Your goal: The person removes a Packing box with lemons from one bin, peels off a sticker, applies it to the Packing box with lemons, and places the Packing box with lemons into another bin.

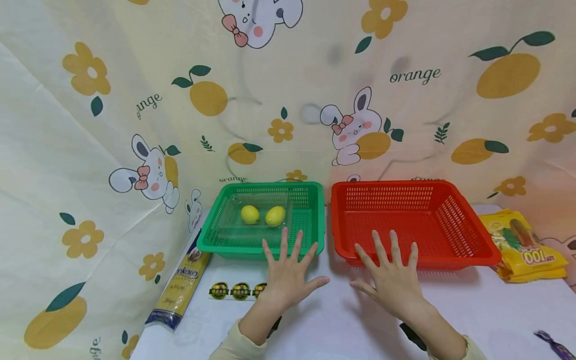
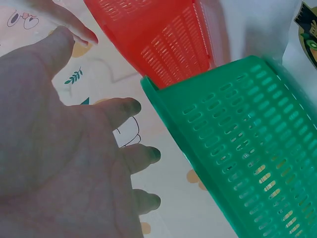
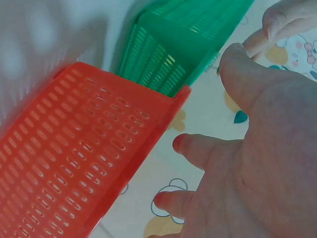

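Note:
My left hand is spread with straight fingers in front of the green basket, holding nothing. Inside that basket sits a clear plastic box with two lemons, a left lemon and a right lemon. My right hand, also spread and holding nothing, is before the red basket, whose inside shows no objects. In the left wrist view, the left palm appears beside the green basket's wall. The right wrist view has the right palm beside the red basket's wall.
A yellow pasta packet lies left of the green basket. A strip of round fruit stickers lies in front of it. Yellow packets lie right of the red basket, with a small purple wrapped item nearer. A patterned cloth hangs behind.

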A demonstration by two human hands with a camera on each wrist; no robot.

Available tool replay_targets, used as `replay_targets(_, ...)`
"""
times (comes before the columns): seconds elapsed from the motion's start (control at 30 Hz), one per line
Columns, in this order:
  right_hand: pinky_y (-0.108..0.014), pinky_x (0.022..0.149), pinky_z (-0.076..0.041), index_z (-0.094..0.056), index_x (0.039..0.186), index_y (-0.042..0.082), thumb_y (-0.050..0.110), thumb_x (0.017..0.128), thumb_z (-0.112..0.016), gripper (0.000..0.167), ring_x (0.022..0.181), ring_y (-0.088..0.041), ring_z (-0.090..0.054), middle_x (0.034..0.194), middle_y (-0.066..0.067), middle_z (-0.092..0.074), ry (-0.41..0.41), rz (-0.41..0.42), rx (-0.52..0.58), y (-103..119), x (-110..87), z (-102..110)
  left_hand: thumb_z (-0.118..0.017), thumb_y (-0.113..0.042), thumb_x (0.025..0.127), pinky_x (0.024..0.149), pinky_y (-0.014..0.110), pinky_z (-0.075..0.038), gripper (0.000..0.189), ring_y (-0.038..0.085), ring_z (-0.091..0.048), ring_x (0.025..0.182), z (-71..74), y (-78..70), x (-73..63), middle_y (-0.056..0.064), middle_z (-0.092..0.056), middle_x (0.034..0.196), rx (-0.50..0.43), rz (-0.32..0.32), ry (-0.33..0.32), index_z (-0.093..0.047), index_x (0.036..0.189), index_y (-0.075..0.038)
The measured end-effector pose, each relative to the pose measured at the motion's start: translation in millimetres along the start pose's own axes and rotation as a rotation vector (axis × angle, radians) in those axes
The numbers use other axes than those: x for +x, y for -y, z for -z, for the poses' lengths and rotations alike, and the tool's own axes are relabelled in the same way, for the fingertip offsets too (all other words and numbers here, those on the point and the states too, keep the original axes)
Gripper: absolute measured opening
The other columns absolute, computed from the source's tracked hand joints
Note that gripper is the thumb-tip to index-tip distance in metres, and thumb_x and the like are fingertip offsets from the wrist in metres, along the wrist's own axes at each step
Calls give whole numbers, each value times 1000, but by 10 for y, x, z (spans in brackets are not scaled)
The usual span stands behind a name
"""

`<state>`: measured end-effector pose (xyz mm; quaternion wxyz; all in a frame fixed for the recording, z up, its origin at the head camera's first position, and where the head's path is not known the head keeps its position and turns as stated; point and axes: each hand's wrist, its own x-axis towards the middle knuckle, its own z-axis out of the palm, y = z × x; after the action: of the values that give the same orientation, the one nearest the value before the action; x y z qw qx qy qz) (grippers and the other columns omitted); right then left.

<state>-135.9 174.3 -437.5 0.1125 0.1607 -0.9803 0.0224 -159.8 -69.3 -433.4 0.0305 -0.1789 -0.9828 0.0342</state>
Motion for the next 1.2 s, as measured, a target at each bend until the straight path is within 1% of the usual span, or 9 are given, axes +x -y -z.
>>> replay_targets(0.17,-79,106,6,-48,149,17,63,81,-69,85,143,-55,-6,159,-26,-21,8,-10,6,9,10,9,-39,-79,89,106,80,-2,82,43,7,149,-16,54,-22,8,-11,166,-56,7,-4,-32,156,-33)
replay_targets(0.27,-78,107,7,-47,149,16,62,82,-69,84,143,-55,-6,159,-26,-22,18,-9,8,18,25,17,-43,-74,91,105,81,0,80,44,5,149,-40,153,-79,11,-12,166,-152,12,-33,-32,157,-30)
replay_targets(0.33,-78,107,6,-47,149,16,61,82,-69,84,143,-55,-8,158,-26,-24,19,-1,7,22,38,21,-48,-67,94,105,81,-3,76,44,-2,150,-71,257,-139,14,-18,164,-256,19,-85,-35,156,-25)
replay_targets(0.43,-77,108,4,-46,149,14,58,82,-71,84,142,-55,-10,158,-27,-25,24,7,3,20,57,27,-56,-52,98,108,76,-17,65,41,-25,145,-160,464,-240,17,-35,155,-433,56,-227,-44,151,-16)
replay_targets(0.6,-77,109,4,-45,150,12,53,82,-74,85,142,-55,-11,156,-27,-27,16,1,17,-7,71,59,-68,-24,96,97,58,-43,45,34,-50,118,-322,843,-408,15,-54,127,-733,239,-478,-58,137,-8)
replay_targets(0.73,-77,108,4,-45,149,11,50,83,-74,82,141,-56,-12,155,-29,-28,-2,5,45,-36,74,68,-69,-8,94,93,55,-45,41,36,-54,110,-406,1094,-500,19,-56,121,-971,401,-631,-58,133,-5)
replay_targets(0.83,-77,108,2,-45,149,10,48,84,-74,81,141,-56,-13,154,-29,-29,-15,10,58,-54,79,62,-67,-3,93,93,44,-47,42,32,-58,105,-453,1232,-525,20,-60,116,-1098,520,-716,-56,134,-3)
replay_targets(1.0,-79,106,-2,-45,148,9,46,84,-75,80,140,-56,-15,153,-30,-31,-10,3,109,-56,117,63,-67,-2,93,78,20,-52,53,25,-58,103,-519,1372,-538,22,-55,123,-1292,682,-726,-47,142,-2)
replay_targets(1.2,-80,106,-3,-45,148,6,42,87,-74,76,139,-56,-20,151,-30,-34,11,-14,400,-83,272,74,-67,-3,94,76,15,-52,63,31,-54,112,-601,1447,-516,26,-39,138,-1451,704,-714,-36,149,-2)
